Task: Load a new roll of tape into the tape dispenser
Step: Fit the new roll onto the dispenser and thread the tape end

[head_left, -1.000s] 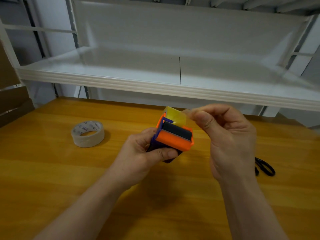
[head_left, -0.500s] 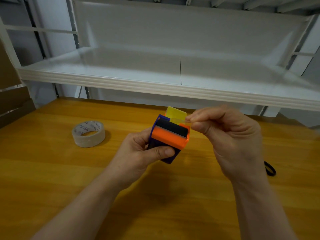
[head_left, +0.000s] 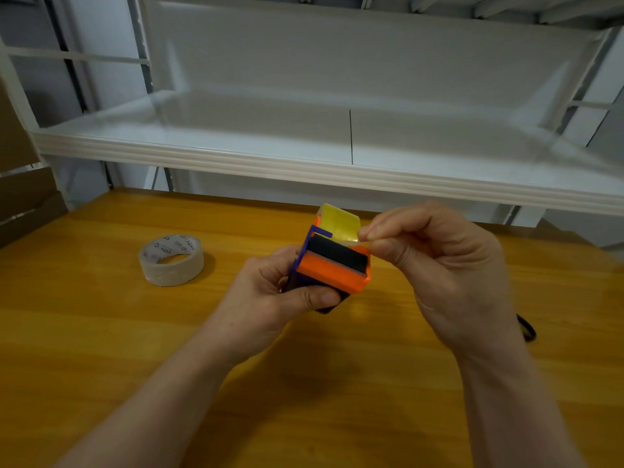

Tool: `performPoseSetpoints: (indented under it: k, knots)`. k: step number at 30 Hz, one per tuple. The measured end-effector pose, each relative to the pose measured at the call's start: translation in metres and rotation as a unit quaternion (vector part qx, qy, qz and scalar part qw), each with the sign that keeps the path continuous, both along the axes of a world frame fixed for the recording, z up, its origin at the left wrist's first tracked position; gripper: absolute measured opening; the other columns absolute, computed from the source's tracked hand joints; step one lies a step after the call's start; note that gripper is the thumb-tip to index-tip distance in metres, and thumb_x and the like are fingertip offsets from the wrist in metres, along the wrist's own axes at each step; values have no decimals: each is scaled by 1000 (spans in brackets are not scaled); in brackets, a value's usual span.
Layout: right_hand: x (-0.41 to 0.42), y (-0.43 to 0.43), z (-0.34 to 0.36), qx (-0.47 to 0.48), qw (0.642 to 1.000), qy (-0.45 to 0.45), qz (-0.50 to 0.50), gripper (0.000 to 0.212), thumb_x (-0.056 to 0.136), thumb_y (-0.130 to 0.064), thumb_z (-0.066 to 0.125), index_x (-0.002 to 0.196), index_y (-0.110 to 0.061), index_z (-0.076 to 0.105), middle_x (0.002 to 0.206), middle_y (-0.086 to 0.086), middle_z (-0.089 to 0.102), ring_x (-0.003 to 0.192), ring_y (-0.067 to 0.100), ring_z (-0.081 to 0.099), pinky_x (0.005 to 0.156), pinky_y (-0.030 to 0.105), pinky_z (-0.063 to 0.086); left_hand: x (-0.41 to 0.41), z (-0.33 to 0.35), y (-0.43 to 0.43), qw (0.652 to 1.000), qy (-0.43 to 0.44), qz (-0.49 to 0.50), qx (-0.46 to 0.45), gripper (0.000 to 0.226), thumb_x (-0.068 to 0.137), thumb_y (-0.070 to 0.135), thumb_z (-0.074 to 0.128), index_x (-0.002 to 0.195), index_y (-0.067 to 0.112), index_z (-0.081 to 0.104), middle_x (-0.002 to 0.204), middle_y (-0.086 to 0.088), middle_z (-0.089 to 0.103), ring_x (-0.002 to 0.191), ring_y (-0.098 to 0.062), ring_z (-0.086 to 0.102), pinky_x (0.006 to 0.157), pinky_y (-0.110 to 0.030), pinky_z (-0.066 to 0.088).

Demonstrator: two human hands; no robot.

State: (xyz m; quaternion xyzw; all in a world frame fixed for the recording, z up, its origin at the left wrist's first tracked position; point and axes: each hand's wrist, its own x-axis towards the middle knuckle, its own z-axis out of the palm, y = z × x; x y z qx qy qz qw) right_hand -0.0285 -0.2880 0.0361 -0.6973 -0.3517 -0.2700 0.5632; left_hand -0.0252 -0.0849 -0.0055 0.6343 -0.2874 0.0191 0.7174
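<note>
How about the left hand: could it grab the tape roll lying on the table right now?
Probably not yet: the left hand is busy gripping the tape dispenser. The tape roll sits left of it on the table, nothing between, so after letting go it likely could.

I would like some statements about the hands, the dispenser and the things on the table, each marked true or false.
1. The left hand holds the tape dispenser above the table. True.
2. The right hand lies flat on the table. False: it is raised and pinches a pale strip of tape at the top of the dispenser.
3. A roll of clear tape lies on the table, to the left of the dispenser. True.
4. That roll stands on its edge. False: it lies flat, with its hole facing up.
</note>
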Motion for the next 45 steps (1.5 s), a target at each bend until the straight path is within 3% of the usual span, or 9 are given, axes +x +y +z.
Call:
performPoseSetpoints:
  k: [3, 7, 13, 19, 25, 30, 33, 39, 45]
  knots:
    - [0, 1, 0, 0, 1000, 1, -8, 17, 87, -7, 71, 91, -23, 70, 93, -2, 74, 95, 24, 70, 85, 51, 58, 2, -2, 1, 1000, -12, 18, 7, 32, 70, 38, 83, 100, 26, 78, 107, -4, 73, 97, -22, 70, 84, -40, 59]
    - [-1, 2, -1, -4, 1000, -1, -17, 16, 87, -6, 71, 93, -21, 70, 93, 0, 74, 96, 26, 71, 84, 54, 57, 3, -4, 0, 998, -31, 41, 38, 35, 73, 32, 82, 105, 19, 75, 110, -6, 71, 101, -20, 68, 84, -33, 54]
    - [-1, 4, -2, -31, 999, -19, -30, 7, 86, -14, 69, 93, -17, 69, 97, -2, 74, 111, 21, 69, 96, 51, 54, 7, -8, 0, 995, -57, 70, 43, 33, 75, 30, 80, 106, 23, 75, 113, -8, 69, 106, -25, 66, 87, -36, 53]
    - [-1, 6, -3, -50, 997, -34, -46, 12, 86, -15, 70, 94, -24, 68, 99, -1, 73, 115, 25, 66, 98, 52, 51, 6, -9, -2, 990, -87, 91, 60, 27, 75, 32, 78, 101, 29, 76, 115, -3, 66, 110, -22, 64, 87, -34, 55]
    - [-5, 7, 1, -54, 997, -22, -54, 11, 80, -24, 74, 85, -34, 72, 118, -1, 57, 122, 14, 53, 98, 18, 42, 5, -9, -2, 980, -132, 132, 76, 21, 76, 29, 77, 97, 25, 76, 116, -2, 64, 112, -19, 62, 88, -29, 54]
    - [-6, 9, 0, -61, 994, -35, -77, 20, 78, -28, 78, 97, -33, 74, 99, -8, 51, 101, 20, 52, 87, 21, 42, 6, -9, -2, 971, -157, 157, 88, 22, 76, 30, 77, 98, 32, 75, 115, 5, 64, 112, -17, 62, 88, -26, 52]
    - [-10, 13, 0, -65, 992, -51, -94, 12, 78, -28, 78, 88, -34, 76, 91, -7, 50, 93, 22, 51, 82, 24, 43, 4, -8, -2, 966, -161, 174, 99, 23, 77, 34, 75, 100, 33, 73, 114, 10, 63, 111, -15, 62, 87, -23, 52]
    - [-15, 23, 0, -68, 990, -73, -104, 17, 79, -25, 80, 95, -30, 74, 89, -9, 54, 89, 22, 55, 78, 24, 45, 4, -7, -1, 949, -209, 210, 107, 28, 80, 25, 76, 106, 34, 68, 114, 8, 59, 108, -11, 61, 84, -17, 50]
    - [-17, 27, -2, -59, 992, -71, -91, 16, 79, -26, 79, 95, -28, 74, 89, -11, 54, 87, 23, 56, 77, 28, 47, 5, -7, 1, 943, -222, 222, 111, 30, 82, 22, 73, 110, 32, 67, 116, 4, 59, 109, -14, 61, 84, -20, 52]
